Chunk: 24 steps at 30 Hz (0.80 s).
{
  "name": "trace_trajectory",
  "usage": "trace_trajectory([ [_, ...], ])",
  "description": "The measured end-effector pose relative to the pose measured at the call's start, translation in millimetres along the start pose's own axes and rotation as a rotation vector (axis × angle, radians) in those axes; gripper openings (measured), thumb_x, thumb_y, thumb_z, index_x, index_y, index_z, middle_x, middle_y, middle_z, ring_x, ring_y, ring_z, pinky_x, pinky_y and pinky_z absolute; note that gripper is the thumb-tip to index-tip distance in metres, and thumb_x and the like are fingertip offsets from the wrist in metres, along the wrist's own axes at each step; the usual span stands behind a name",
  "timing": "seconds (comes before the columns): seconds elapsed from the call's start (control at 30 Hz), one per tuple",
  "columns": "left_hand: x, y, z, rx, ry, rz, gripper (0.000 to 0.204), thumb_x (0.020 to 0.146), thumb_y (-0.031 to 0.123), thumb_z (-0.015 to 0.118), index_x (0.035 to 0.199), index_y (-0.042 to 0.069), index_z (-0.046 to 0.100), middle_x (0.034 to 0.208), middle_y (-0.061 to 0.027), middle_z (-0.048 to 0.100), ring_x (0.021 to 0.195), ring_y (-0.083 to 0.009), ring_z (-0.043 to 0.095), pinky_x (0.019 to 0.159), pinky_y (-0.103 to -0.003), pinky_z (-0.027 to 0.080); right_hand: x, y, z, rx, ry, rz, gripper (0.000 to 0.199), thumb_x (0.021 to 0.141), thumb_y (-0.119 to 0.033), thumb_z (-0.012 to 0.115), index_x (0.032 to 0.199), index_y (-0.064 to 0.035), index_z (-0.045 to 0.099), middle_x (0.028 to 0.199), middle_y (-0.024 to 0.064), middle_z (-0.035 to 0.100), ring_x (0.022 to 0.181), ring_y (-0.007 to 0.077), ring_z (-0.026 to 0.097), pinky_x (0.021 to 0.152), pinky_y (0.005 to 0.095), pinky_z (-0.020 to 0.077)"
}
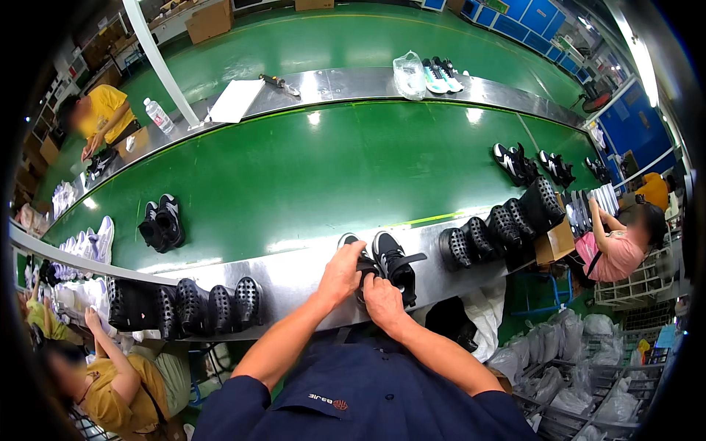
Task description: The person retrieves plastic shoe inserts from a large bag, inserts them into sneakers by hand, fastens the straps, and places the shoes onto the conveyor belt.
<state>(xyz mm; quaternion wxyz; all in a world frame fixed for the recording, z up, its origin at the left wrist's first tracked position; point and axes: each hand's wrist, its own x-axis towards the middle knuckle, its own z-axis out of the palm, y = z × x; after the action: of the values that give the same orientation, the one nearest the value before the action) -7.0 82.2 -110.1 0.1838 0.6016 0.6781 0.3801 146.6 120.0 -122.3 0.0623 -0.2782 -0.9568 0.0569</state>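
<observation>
Black sneakers (386, 268) on steel ledge (294, 275), left hand (342, 273) fingers gripping, right hand (382, 301) clasping

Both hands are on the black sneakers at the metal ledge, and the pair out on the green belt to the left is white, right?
Not quite. In the head view, the pair on the green belt is black, not white. Left hand and right hand are on the black sneakers at the metal ledge.

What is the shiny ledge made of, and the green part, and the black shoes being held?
Ledge: probably bare metal, silver with bright glare. Green belt: likely smooth rubber or plastic, glossy with lamp reflections. Black shoes, under the left hand and right hand: possibly fabric or synthetic; matte.
</observation>
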Motion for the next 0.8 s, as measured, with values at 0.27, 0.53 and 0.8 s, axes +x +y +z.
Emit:
trace_trajectory([
  [0.27, -31, -8, 42, -0.021, 0.353, -0.51, 0.027, 0.067, 0.001, 0.068, 0.093, 0.0, 0.059, 0.093, -0.0209, 0.063, 0.089, -0.0409, 0.061, 0.081, -0.046, 0.049, -9, -2, 10, 0.313, 0.177, 0.134, 0.028, 0.082, -0.013, 0.072, 0.099, -0.002, 0.054, 0.084, 0.0154, 0.062, 0.083, 0.0351, 0.064, 0.068, 0.0429, 0.0536],
  [0.53, -29, -18, 23, -0.025, 0.154, -0.236, 0.032, 0.067, -0.005, 0.059, 0.098, -0.002, 0.058, 0.093, -0.0236, 0.061, 0.089, -0.0443, 0.059, 0.08, -0.049, 0.05, 3, 6, -1, 0.471, -0.073, 0.472, 0.055, 0.078, -0.02, 0.08, 0.117, -0.0005, 0.046, 0.105, 0.0232, 0.063, 0.095, 0.0412, 0.065, 0.078, 0.0471, 0.0537],
  [0.8, -29, -18, -1, -0.024, -0.074, -0.216, 0.026, 0.065, -0.001, 0.061, 0.092, -0.003, 0.058, 0.089, -0.0245, 0.06, 0.088, -0.0453, 0.059, 0.079, -0.048, 0.049, 13, 6, 16, 0.41, -0.009, 0.338, 0.026, 0.085, -0.018, 0.065, 0.095, -0.0007, 0.048, 0.072, 0.0244, 0.066, 0.07, 0.0451, 0.067, 0.064, 0.0536, 0.0532],
])
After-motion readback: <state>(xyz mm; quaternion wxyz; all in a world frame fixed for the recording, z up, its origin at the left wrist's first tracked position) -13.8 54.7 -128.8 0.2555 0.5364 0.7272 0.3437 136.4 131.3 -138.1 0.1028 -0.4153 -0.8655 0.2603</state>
